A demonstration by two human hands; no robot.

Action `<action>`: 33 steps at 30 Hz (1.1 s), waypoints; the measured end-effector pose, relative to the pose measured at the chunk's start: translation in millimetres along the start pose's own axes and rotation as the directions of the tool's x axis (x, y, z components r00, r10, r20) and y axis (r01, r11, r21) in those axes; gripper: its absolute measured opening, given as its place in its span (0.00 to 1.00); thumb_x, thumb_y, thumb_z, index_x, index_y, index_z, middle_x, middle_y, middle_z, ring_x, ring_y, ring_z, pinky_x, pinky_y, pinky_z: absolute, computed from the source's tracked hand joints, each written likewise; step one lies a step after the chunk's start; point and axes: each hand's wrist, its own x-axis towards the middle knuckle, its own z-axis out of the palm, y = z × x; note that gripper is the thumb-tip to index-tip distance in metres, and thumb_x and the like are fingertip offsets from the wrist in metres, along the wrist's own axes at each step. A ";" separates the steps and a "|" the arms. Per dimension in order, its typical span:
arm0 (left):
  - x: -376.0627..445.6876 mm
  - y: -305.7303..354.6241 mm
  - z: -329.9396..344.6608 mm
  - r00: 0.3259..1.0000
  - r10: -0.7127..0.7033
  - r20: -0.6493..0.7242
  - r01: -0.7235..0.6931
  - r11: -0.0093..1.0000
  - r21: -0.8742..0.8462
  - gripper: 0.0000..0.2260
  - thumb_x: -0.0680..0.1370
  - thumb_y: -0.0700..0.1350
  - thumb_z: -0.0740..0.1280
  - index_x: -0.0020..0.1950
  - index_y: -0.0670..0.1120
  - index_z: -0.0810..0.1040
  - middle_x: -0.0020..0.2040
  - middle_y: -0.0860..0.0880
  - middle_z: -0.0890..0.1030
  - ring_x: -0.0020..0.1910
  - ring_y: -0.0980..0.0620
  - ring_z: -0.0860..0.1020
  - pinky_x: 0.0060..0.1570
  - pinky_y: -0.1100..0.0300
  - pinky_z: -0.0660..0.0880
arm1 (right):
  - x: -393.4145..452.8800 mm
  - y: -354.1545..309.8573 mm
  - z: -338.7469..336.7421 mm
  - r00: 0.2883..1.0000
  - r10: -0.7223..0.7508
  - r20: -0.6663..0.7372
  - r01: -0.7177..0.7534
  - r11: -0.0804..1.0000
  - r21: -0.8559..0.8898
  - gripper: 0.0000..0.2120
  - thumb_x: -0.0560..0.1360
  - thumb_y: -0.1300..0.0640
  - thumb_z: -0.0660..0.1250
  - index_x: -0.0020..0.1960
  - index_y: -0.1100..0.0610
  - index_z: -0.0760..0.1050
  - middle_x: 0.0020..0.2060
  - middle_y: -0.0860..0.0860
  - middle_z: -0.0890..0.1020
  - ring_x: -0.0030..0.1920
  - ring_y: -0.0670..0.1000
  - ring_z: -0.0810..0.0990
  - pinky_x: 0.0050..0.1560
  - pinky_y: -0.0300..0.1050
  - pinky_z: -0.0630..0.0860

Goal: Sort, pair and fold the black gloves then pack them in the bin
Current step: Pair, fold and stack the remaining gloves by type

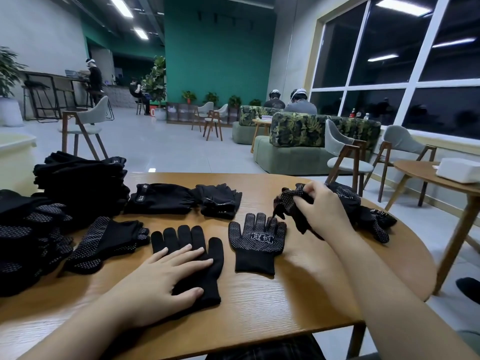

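Observation:
My left hand [166,279] lies flat with straight fingers on a plain black glove [207,255] spread on the wooden table [272,302]. To its right a dotted black glove [255,242] with a white printed label lies palm up. My right hand [322,206] grips a crumpled dotted glove [291,203] lifted off a small heap of gloves [371,216] at the table's right edge. Another dotted glove pair [104,242] lies left of the plain one.
Folded black gloves [181,198] lie at the table's far middle. A tall stack of gloves [80,180] and a dotted pile [28,235] fill the left side. A pale bin [13,157] stands beyond the left edge. Chairs and a second table [428,175] stand to the right.

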 end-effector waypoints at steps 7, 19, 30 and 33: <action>-5.7 1.4 -0.7 0.991 -0.013 -0.130 -0.006 0.990 -0.141 0.23 0.70 0.67 0.57 0.64 0.74 0.57 0.65 0.80 0.50 0.65 0.80 0.46 0.64 0.77 0.41 | 0.9 -57.7 8.2 0.994 -0.104 0.021 0.091 0.936 0.340 0.15 0.76 0.59 0.66 0.60 0.51 0.65 0.42 0.55 0.81 0.45 0.53 0.80 0.47 0.47 0.77; 6.8 0.8 -14.0 0.721 -0.225 -0.656 -0.118 0.892 -0.436 0.38 0.74 0.43 0.70 0.63 0.78 0.51 0.68 0.68 0.63 0.52 0.72 0.73 0.45 0.75 0.71 | -23.3 -120.8 56.1 0.902 -0.299 0.312 0.060 0.801 0.596 0.20 0.76 0.64 0.53 0.55 0.43 0.76 0.46 0.39 0.79 0.49 0.38 0.76 0.50 0.32 0.72; 27.2 -27.7 -40.0 0.677 -0.247 -0.693 -0.244 0.813 -0.528 0.18 0.70 0.30 0.70 0.45 0.54 0.76 0.69 0.53 0.65 0.61 0.73 0.68 0.54 0.74 0.69 | -28.8 -115.4 86.9 0.838 -0.421 0.347 0.205 0.833 0.515 0.22 0.71 0.69 0.64 0.43 0.39 0.71 0.41 0.42 0.78 0.43 0.44 0.77 0.46 0.40 0.75; 27.3 -33.7 -37.6 0.717 -0.205 -0.667 -0.231 0.832 -0.504 0.11 0.67 0.39 0.75 0.42 0.53 0.77 0.68 0.57 0.65 0.70 0.65 0.63 0.60 0.71 0.66 | -30.5 -110.5 90.9 0.825 -0.427 0.369 0.259 0.868 0.424 0.20 0.70 0.69 0.65 0.40 0.42 0.68 0.40 0.46 0.76 0.39 0.44 0.73 0.40 0.37 0.71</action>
